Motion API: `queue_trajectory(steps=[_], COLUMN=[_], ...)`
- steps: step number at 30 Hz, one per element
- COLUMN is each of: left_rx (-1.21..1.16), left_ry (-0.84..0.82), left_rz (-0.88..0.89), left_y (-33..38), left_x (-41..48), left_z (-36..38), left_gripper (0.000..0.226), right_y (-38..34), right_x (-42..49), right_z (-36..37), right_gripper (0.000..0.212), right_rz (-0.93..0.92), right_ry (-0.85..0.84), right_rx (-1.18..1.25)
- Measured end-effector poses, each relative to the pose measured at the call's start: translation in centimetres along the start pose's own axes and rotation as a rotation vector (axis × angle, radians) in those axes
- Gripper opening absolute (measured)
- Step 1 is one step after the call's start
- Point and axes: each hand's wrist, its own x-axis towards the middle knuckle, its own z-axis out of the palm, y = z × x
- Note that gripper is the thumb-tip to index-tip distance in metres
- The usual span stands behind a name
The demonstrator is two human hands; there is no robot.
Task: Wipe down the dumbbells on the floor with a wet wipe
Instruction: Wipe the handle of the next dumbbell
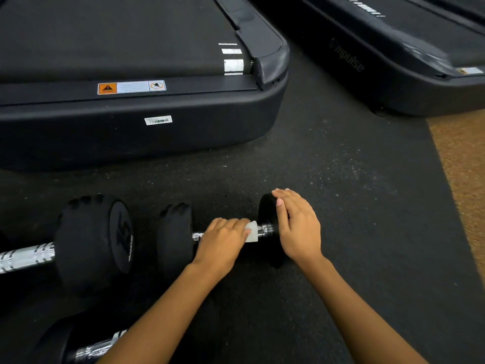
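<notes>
A small black dumbbell [175, 237] with a chrome handle lies on the dark rubber floor in front of me. My left hand [223, 240] is curled over its handle and holds a white wet wipe [252, 231] against the chrome. My right hand [298, 224] rests flat, fingers straight, on the dumbbell's right head [266, 208]. A bigger dumbbell [91, 240] marked 15 lies to the left, its handle running off the frame. A third dumbbell [91, 348] lies at the bottom left, partly hidden by my left forearm.
A black treadmill deck [136, 111] stands just beyond the dumbbells. A second treadmill [388, 61] stands at the upper right. A brown floor strip [464, 158] borders the rubber mat on the right.
</notes>
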Motion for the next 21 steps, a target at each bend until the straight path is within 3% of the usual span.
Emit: queue_trajectory(steps=[6,11,17,21], left_rx=[0.186,-0.012,0.037,-0.021], left_ry=[-0.167,-0.174,-0.349,-0.322], left_rz=[-0.113,-0.067,-0.136,-0.104], left_y=[1.2,2.1,0.8,2.1], left_x=[2.3,2.5,3.2,3.5], left_z=[-1.3,-0.7,-2.4,-1.9], left_gripper=[0.027,0.027,0.03,0.031], right_y=[0.0,0.0,0.0,0.1], right_x=[0.0,0.0,-0.1,-0.1], right_z=[0.1,0.2,0.1,0.2], right_gripper=[0.048,0.047,0.048,0.049], right_rz=[0.005,0.005,0.012,0.017], right_ry=[0.006,0.015,0.013,0.019], right_rx=[-0.004,0.009,0.01,0.019])
